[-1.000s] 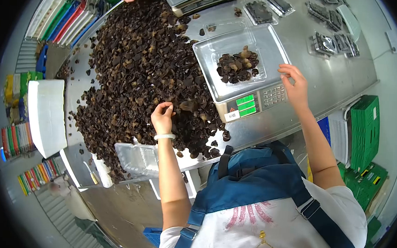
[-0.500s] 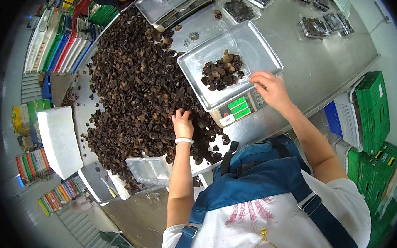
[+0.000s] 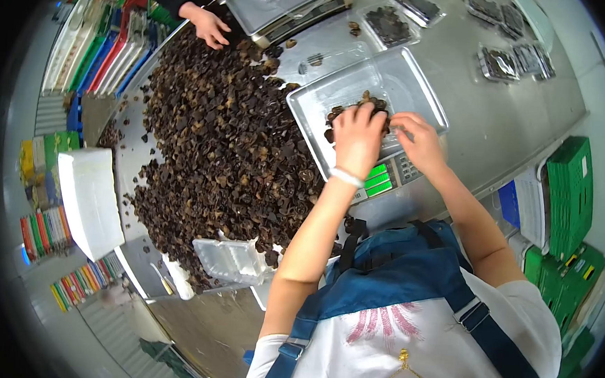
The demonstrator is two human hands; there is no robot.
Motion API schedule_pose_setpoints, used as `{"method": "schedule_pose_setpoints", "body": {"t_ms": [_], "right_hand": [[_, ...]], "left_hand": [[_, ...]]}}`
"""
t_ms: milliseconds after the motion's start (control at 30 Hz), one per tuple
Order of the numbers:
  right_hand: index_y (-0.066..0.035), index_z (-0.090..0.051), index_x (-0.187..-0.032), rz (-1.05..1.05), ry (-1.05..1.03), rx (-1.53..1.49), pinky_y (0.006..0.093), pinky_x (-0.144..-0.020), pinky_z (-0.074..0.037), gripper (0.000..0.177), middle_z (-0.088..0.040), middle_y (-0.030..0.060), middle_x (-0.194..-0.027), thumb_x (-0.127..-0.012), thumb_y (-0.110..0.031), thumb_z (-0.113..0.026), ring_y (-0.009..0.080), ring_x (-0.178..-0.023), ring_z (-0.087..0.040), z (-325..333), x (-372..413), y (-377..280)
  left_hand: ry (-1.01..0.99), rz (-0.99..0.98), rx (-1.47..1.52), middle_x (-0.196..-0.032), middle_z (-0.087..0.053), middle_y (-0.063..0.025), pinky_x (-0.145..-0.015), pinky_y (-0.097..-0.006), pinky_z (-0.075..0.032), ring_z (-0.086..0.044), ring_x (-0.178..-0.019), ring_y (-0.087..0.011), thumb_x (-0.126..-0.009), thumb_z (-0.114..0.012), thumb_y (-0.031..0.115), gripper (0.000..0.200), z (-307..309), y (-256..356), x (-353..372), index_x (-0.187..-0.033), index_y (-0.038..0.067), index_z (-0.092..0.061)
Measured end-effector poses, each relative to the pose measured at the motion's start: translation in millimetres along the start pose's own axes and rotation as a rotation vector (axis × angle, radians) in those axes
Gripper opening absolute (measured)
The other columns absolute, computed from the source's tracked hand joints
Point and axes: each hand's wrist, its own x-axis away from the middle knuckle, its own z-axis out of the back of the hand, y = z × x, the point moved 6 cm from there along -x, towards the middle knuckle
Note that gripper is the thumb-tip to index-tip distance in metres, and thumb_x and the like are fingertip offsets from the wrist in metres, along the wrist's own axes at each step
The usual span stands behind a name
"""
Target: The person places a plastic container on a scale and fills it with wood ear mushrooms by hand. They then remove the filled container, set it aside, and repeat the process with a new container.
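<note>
Dark, wrinkled wood ear mushroom pieces point(image 3: 374, 100) sit in a clear plastic tub on the metal tray point(image 3: 426, 92) of a weighing scale with a green display point(image 3: 379, 182). My left hand point(image 3: 359, 140) is over them, fingers curled down onto the pieces and hiding many of them. At the right side of the tub is my right hand point(image 3: 421, 144), with its thumb and fingers apart and the fingertips close to the mushrooms. A large heap of the same mushrooms point(image 3: 222, 142) covers the table to the left of the scale.
A co-worker's hand point(image 3: 208, 27) is above the heap's far end, near a second scale point(image 3: 303, 16). Filled clear packs point(image 3: 497, 64) lie at the far right. Empty clear tubs point(image 3: 232, 259) and a white foam box point(image 3: 90, 200) are at left; green crates point(image 3: 568, 198) are at right.
My left hand has moved from the heap up and right to the tub on the scale. The co-worker's hand has moved from the second scale to the heap. The view has shifted slightly.
</note>
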Motion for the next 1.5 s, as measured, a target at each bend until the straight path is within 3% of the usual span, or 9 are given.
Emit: {"method": "schedule_pose_setpoints", "body": {"t_ms": [200,300,500,600,700,833,1033,1367,1500], "right_hand": [[-0.004,-0.070,-0.105,0.037,-0.051,0.103,0.0405,-0.094,-0.052,0.020,-0.069,0.0089,-0.117,-0.085,-0.002,-0.071,0.0307,-0.111,-0.064,-4,-4,2],[-0.005,-0.070,-0.106,0.038,-0.078,0.098,0.0398,-0.094,-0.052,0.021,-0.069,0.0072,-0.118,-0.086,-0.002,-0.072,0.0295,-0.111,-0.064,-4,-1,6],[-0.004,-0.070,-0.110,-0.115,0.001,-0.046,0.0344,-0.088,-0.054,0.025,-0.069,0.0078,-0.119,-0.087,0.004,-0.068,0.0242,-0.104,-0.067,1,5,9],[-0.002,-0.070,-0.110,-0.150,-0.004,-0.116,0.0286,-0.082,-0.054,0.025,-0.070,0.0060,-0.118,-0.089,0.008,-0.063,0.0160,-0.094,-0.069,5,2,11],[-0.002,-0.070,-0.110,-0.167,0.017,-0.070,0.0293,-0.080,-0.055,0.024,-0.069,0.0067,-0.117,-0.089,0.007,-0.063,0.0171,-0.092,-0.068,20,0,7],[-0.003,-0.070,-0.110,-0.127,0.045,-0.083,0.0295,-0.078,-0.055,0.024,-0.069,0.0063,-0.117,-0.089,0.007,-0.062,0.0175,-0.090,-0.068,25,1,13],[-0.002,-0.070,-0.108,-0.032,0.027,-0.115,0.0316,-0.078,-0.056,0.021,-0.070,0.0077,-0.116,-0.089,0.005,-0.064,0.0211,-0.095,-0.068,14,1,-8],[-0.006,-0.070,-0.110,-0.131,0.089,0.004,0.0399,-0.093,-0.053,0.023,-0.068,0.0088,-0.120,-0.088,-0.004,-0.070,0.0304,-0.113,-0.063,35,35,20],[-0.006,-0.070,-0.110,-0.004,0.080,0.121,0.0409,-0.098,-0.049,0.024,-0.068,0.0076,-0.116,-0.087,-0.011,-0.073,0.0295,-0.114,-0.061,20,17,-5]], "left_hand": [[-0.048,0.088,0.134,-0.145,-0.055,-0.0094,-0.108,-0.0535,-0.034,-0.048,-0.128,-0.0379,-0.077,-0.083,0.031,0.059,21,-10,11,-0.130,0.013,-0.065],[0.349,0.252,0.172,-0.110,-0.070,-0.0147,-0.091,-0.0454,-0.049,-0.063,-0.102,-0.0353,-0.082,-0.076,0.010,0.025,63,-68,38,-0.106,0.004,-0.070],[-0.212,0.787,-0.259,-0.105,-0.070,-0.0156,-0.087,-0.0471,-0.053,-0.066,-0.101,-0.0372,-0.083,-0.081,0.019,0.028,21,-211,119,-0.100,0.000,-0.070],[-0.048,0.668,-0.174,-0.103,-0.072,-0.0168,-0.086,-0.0466,-0.054,-0.068,-0.098,-0.0415,-0.084,-0.081,0.020,0.029,12,-214,134,-0.102,0.000,-0.070],[0.198,0.950,0.230,-0.099,-0.075,-0.0117,-0.078,-0.0335,-0.056,-0.071,-0.084,-0.0215,-0.090,-0.078,0.012,0.022,38,-218,144,-0.104,-0.001,-0.069],[0.389,0.774,0.476,-0.103,-0.074,-0.0059,-0.083,-0.0277,-0.055,-0.068,-0.089,-0.0113,-0.092,-0.076,0.007,0.025,81,-138,83,-0.114,-0.001,-0.067],[-0.026,0.206,-0.069,-0.126,-0.065,-0.0139,-0.100,-0.0428,-0.045,-0.056,-0.115,-0.0360,-0.088,-0.072,0.012,0.030,31,-57,13,-0.117,0.004,-0.071],[0.310,0.965,0.460,-0.100,-0.075,-0.0060,-0.079,-0.0272,-0.053,-0.067,-0.086,-0.0115,-0.100,-0.065,0.012,0.020,84,-192,115,-0.114,0.001,-0.073],[0.257,0.931,0.936,-0.112,-0.074,-0.0150,-0.088,-0.0319,-0.057,-0.071,-0.096,-0.0193,-0.105,-0.061,0.019,0.033,63,-160,63,-0.126,-0.006,-0.066]]}}
